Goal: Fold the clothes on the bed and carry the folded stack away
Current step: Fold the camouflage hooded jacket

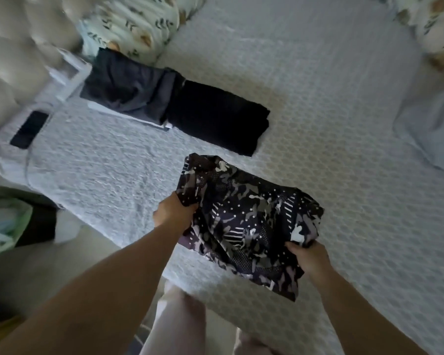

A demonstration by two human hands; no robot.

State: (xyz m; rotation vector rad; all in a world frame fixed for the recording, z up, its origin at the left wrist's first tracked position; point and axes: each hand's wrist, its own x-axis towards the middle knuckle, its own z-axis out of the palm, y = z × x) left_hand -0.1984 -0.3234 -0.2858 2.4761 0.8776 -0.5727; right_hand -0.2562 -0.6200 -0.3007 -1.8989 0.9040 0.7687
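At the far left edge of the frame a dark phone lies flat on the white textured bed, and below it, off the mattress at lower left, sits a greenish bag too blurred to read further. Moving right, in the upper left of the frame, a grey garment looks roughly folded but still a little rumpled, with a pale edge showing under it; touching its right side is a black garment folded into a neat flat rectangle. These two look like finished work, so I judge the folding to be partly done. In the lower centre, the left hand has its fingers curled tight on the left edge of a dark patterned garment, a camouflage-and-dots print, and further right the right hand pinches the garment's lower right corner. The piece is held stretched between the two hands just over the near edge of the bed, bunched and not yet squared, so this fold appears only begun. At the right edge a pale pillow rests on the bed. Still left, as far as I can judge: finishing this piece, stacking all three, and carrying the stack away.
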